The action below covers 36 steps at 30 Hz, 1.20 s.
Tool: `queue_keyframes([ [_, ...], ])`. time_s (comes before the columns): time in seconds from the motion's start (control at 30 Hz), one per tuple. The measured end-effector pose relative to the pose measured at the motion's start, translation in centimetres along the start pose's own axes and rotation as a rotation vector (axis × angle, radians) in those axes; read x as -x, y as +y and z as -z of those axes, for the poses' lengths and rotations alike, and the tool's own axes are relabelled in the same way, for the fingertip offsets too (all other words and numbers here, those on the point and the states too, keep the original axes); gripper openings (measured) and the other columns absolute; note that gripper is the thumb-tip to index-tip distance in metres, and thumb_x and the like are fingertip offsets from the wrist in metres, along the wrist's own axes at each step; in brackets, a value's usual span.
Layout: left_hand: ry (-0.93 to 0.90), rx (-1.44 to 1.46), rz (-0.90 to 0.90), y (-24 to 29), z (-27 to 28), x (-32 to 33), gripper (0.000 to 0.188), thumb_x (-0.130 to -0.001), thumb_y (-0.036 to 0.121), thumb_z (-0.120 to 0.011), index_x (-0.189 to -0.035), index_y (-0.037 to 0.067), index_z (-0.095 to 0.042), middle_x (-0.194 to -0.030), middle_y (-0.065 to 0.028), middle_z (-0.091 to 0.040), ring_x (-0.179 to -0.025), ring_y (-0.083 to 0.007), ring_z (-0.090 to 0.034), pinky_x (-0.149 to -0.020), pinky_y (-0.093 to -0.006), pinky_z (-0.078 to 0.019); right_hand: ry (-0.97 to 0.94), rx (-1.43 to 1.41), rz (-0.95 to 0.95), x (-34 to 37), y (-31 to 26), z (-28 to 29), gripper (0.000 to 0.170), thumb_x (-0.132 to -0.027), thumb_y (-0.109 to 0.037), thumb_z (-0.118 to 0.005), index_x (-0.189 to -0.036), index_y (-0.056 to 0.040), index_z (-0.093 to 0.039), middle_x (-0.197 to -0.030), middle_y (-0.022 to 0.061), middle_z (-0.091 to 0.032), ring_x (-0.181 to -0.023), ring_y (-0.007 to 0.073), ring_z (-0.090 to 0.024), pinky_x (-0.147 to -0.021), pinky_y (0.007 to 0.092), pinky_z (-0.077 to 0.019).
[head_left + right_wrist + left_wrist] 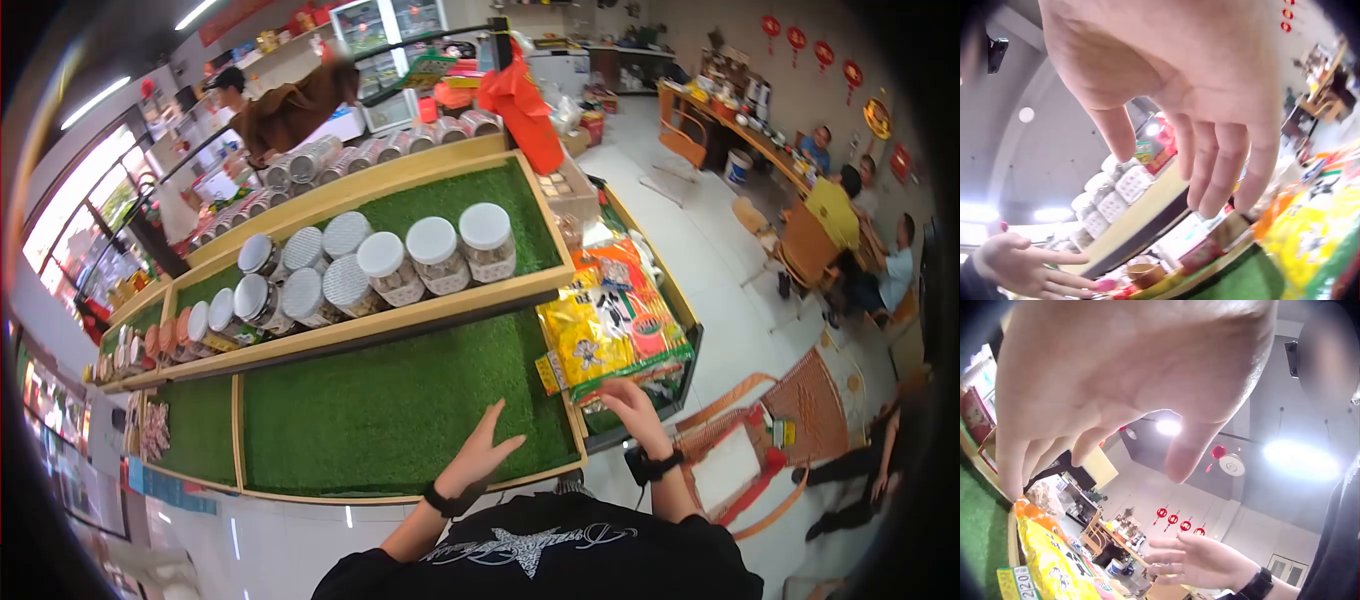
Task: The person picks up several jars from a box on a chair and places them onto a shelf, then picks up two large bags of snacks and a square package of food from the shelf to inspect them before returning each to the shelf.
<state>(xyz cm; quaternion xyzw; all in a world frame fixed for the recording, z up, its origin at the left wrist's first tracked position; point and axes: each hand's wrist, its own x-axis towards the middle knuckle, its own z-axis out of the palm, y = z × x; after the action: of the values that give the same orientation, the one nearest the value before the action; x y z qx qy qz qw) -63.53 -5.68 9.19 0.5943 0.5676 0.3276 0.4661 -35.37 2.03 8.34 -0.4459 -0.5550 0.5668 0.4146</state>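
The left hand (pixel 478 462) is positioned above the lower tier (pixel 360 410) of a light-wood display stand, a tier lined with green artificial turf; its fingers are spread, the thumb stands apart, and it holds nothing. The right hand (pixel 640 415) is positioned at the near edge of a stack of printed yellow, white and green plastic food packages (pixel 585 330); its fingers are loosely extended, with a gap between thumb and index finger, and it grips nothing. Whether its fingertips touch the packages cannot be told. The packages lie flat in a dark-walled side bin (pixel 690 375) at the right end of the stand. A small yellow-and-green printed card (pixel 551 373) is located at their left corner, beside the wooden rim. A black band (pixel 455 498) encircles each wrist. The turf-lined upper tier (pixel 400 205) carries rows of clear cylindrical jars with pale round lids (pixel 487 240), standing upright. Behind them, a red plastic bag (pixel 525 110) hangs from a black post. Right of the bin is a woven brown chair (pixel 812 405); farther back, people sit near a long wooden desk (pixel 735 122) along the wall.
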Motion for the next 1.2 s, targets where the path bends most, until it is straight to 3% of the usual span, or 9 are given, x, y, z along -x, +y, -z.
queue_keyframes([
  [0.13, -0.041, 0.06, 0.103, -2.4, 0.5, 3.6, 0.076, -0.082, 0.034, -0.062, -0.138, 0.0, -0.024, -0.14, -0.0242, -0.029, -0.131, -0.0354, -0.028, -0.106, -0.0394, -0.0236, 0.385, 0.017, -0.183, 10.7, 2.6, 1.0, 0.027, -0.085, -0.01, -0.059, -0.11, -0.0006, -0.054, -0.097, 0.0077, -0.061, -0.089, 0.0132, -0.057, -0.078, 0.0258, -0.0458],
  [0.3, -0.185, 0.124, 0.155, -2.0, -0.8, 4.0, 0.075, -0.082, 0.027, -0.062, -0.14, 0.001, -0.021, -0.141, -0.0239, -0.028, -0.13, -0.0342, -0.03, -0.104, -0.0389, -0.0282, 0.738, 0.01, -0.224, 20.1, 3.9, -1.4, 0.026, -0.085, -0.013, -0.059, -0.108, -0.0005, -0.055, -0.094, 0.0079, -0.062, -0.088, 0.015, -0.059, -0.077, 0.0269, -0.0463],
  [0.4, -0.33, 0.075, 0.087, -1.3, -2.3, 3.0, 0.074, -0.083, 0.026, -0.062, -0.14, 0.002, -0.021, -0.141, -0.024, -0.028, -0.129, -0.0342, -0.03, -0.103, -0.0394, -0.0284, 0.774, 0.069, -0.186, 22.8, 3.3, -2.8, 0.027, -0.084, -0.016, -0.06, -0.107, -0.0012, -0.056, -0.094, 0.0093, -0.062, -0.087, 0.0158, -0.059, -0.077, 0.0278, -0.0467],
  [0.47, -0.434, 0.012, 0.036, 0.3, -3.3, 2.7, 0.071, -0.087, 0.017, -0.057, -0.141, 0.003, -0.014, -0.143, -0.0283, -0.017, -0.134, -0.0353, -0.018, -0.107, -0.0409, -0.0225, 0.684, 0.227, -0.25, 24.0, 1.9, -3.2, 0.03, -0.083, -0.02, -0.06, -0.108, -0.0022, -0.056, -0.094, 0.0118, -0.063, -0.088, 0.0192, -0.06, -0.076, 0.0302, -0.0472],
  [0.63, -0.557, 0.017, 0.011, 2.3, -6.7, 2.4, 0.071, -0.087, 0.018, -0.058, -0.142, 0.004, -0.014, -0.143, -0.0269, -0.017, -0.134, -0.0359, -0.019, -0.107, -0.0413, -0.023, 0.73, 0.37, -0.215, 26.3, 0.3, -3.5, 0.033, -0.083, -0.025, -0.06, -0.108, -0.0024, -0.056, -0.097, 0.0145, -0.063, -0.091, 0.0266, -0.06, -0.077, 0.0346, -0.0476],
  [0.7, -0.618, -0.071, -0.049, 2.2, -8.2, 1.8, 0.07, -0.087, 0.019, -0.058, -0.141, 0.005, -0.017, -0.144, -0.0245, -0.02, -0.133, -0.0357, -0.021, -0.106, -0.0414, -0.0229, 0.747, 0.388, -0.179, 27.4, 0.9, -2.8, 0.034, -0.083, -0.025, -0.059, -0.108, -0.0022, -0.055, -0.098, 0.0151, -0.063, -0.092, 0.0273, -0.06, -0.078, 0.0357, -0.0474],
  [0.73, -0.574, -0.1, -0.096, 2.4, -9.1, 1.9, 0.069, -0.082, 0.029, -0.061, -0.137, 0.003, -0.029, -0.138, -0.0252, -0.031, -0.13, -0.0338, -0.03, -0.104, -0.0365, -0.0263, 0.755, 0.373, -0.198, 28.2, 0.6, -2.4, 0.035, -0.083, -0.026, -0.059, -0.109, -0.0024, -0.055, -0.099, 0.016, -0.062, -0.093, 0.0284, -0.06, -0.079, 0.0365, -0.0473],
  [0.87, -0.633, -0.208, -0.162, 5.1, -12.9, 1.9, 0.059, -0.081, 0.031, -0.062, -0.129, 0.002, -0.043, -0.139, -0.0303, -0.027, -0.132, -0.0364, -0.026, -0.105, -0.0367, -0.024, 0.833, 0.383, -0.242, 32.3, 1.4, 0.2, 0.035, -0.083, -0.025, -0.06, -0.108, -0.0022, -0.055, -0.098, 0.0163, -0.062, -0.092, 0.0277, -0.06, -0.079, 0.0357, -0.0478],
  [1.2, -0.684, -0.275, -0.293, 9.5, -24.7, 3.1, 0.053, -0.083, 0.033, -0.06, -0.126, 0.006, -0.046, -0.135, -0.0311, -0.033, -0.13, -0.0397, -0.026, -0.106, -0.0407, -0.0229, 0.995, 0.424, -0.308, 41.1, 2.0, 8.8, 0.032, -0.08, -0.019, -0.062, -0.106, -0.0012, -0.056, -0.098, 0.0157, -0.063, -0.091, 0.0259, -0.061, -0.079, 0.0339, -0.0475],
])
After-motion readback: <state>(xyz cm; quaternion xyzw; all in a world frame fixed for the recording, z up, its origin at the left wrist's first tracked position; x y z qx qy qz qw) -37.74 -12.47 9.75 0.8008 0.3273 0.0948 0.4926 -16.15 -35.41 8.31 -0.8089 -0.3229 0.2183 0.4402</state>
